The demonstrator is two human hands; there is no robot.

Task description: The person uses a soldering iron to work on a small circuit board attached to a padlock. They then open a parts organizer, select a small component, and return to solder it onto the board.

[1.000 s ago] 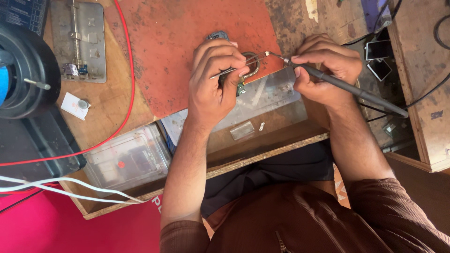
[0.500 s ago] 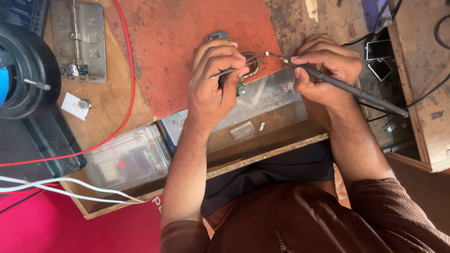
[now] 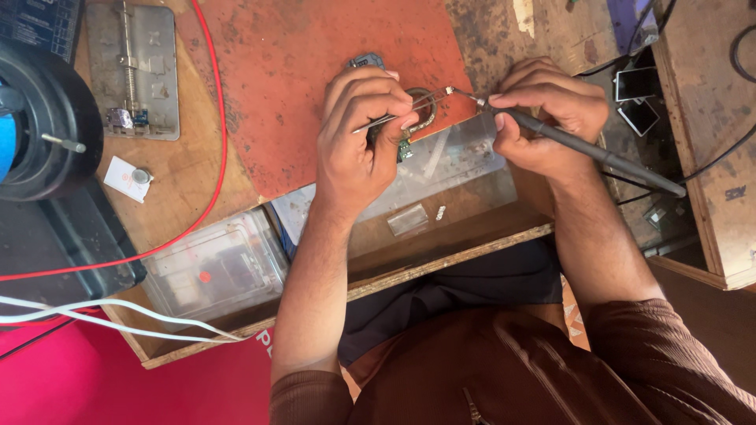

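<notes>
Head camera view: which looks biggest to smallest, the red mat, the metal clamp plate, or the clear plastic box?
1. Red mat
2. Clear plastic box and metal clamp plate: too alike to rank, and the box lies nearer the camera.

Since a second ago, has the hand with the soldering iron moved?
No. The right hand holds the soldering iron in the same spot, its tip just off the red mat's right edge, as before.

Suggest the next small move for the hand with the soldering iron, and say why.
Probably ease the soldering iron tip down-left onto the small board. The right hand holds the tip just above the tweezers pinched in the left hand, short of the board.
</notes>
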